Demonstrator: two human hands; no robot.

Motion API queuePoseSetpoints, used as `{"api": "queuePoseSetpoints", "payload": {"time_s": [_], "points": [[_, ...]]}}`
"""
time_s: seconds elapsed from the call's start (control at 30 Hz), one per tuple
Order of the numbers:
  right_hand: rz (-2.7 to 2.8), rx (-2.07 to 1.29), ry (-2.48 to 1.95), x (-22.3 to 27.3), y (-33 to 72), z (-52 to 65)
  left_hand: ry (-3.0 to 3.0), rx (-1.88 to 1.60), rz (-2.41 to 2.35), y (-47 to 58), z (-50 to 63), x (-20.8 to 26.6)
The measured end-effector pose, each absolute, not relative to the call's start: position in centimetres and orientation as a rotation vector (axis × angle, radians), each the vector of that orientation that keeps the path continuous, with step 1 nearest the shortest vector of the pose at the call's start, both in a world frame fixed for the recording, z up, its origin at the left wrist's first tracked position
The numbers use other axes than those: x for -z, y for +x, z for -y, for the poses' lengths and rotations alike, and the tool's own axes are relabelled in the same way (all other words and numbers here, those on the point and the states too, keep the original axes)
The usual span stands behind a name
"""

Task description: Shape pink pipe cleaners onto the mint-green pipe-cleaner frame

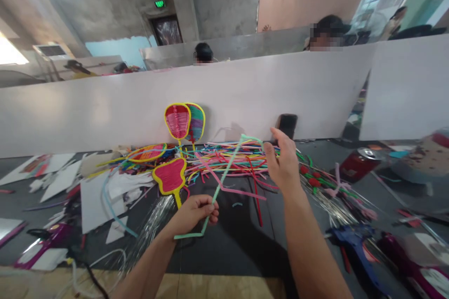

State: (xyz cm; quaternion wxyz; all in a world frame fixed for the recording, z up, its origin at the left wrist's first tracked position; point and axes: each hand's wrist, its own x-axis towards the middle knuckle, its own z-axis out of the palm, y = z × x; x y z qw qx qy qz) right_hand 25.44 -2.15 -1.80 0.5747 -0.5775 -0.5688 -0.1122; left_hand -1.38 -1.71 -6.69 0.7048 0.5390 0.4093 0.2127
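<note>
My left hand pinches a pale green pipe cleaner between thumb and fingers. The pipe cleaner slants up to the right, with its lower end bent left and its upper end bent right. Close to that upper end is my right hand, with thumb and fingers apart; whether it touches the tip I cannot tell. Under the green one, a bent pink pipe cleaner lies on the dark table. Behind it spreads a pile of many-coloured pipe cleaners.
Yellow-rimmed fan shapes lean on the white partition, near a phone. A red fan shape stands left. At right are a drink can and a blue glue gun. White card pieces lie left. People sit beyond.
</note>
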Motion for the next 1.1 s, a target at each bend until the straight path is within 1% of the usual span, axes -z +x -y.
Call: {"api": "queuePoseSetpoints", "payload": {"time_s": [0.13, 0.27, 0.53, 0.7, 0.77, 0.83, 0.97, 1.03, 1.1], "points": [[1.169, 0.116, -1.274, 1.9, 25.1, 2.4, 0.956, -0.656, -0.848, -1.5, 1.5, 7.6], [1.135, -0.002, -1.254, 1.6, 23.8, 3.0, 0.843, -0.755, -0.747, -1.6, 1.4, 9.3], [1.039, -0.219, -1.197, 0.6, 22.6, 4.1, 0.768, -0.796, -0.714, -1.0, 1.9, 12.1], [1.178, -0.366, -1.309, 3.4, 22.8, 3.9, 0.789, -0.764, -0.699, -0.8, 2.3, 12.3], [1.192, -0.52, -1.335, 5.3, 22.1, 4.6, 0.798, -0.745, -0.689, -0.7, 2.5, 12.2], [1.131, -0.74, -1.269, 7.2, 20.9, 5.6, 0.808, -0.72, -0.677, -0.6, 2.6, 12.1], [0.949, -1.291, -1.14, 10.1, 17.8, 7.4, 0.836, -0.639, -0.656, -0.2, 3.2, 11.8], [0.827, -1.418, -1.004, 10.7, 16.7, 7.9, 0.853, -0.583, -0.651, 0.1, 3.7, 11.8], [0.732, -1.467, -0.886, 11.1, 16.1, 8.1, 0.871, -0.523, -0.65, 0.4, 4.2, 11.9]]}}
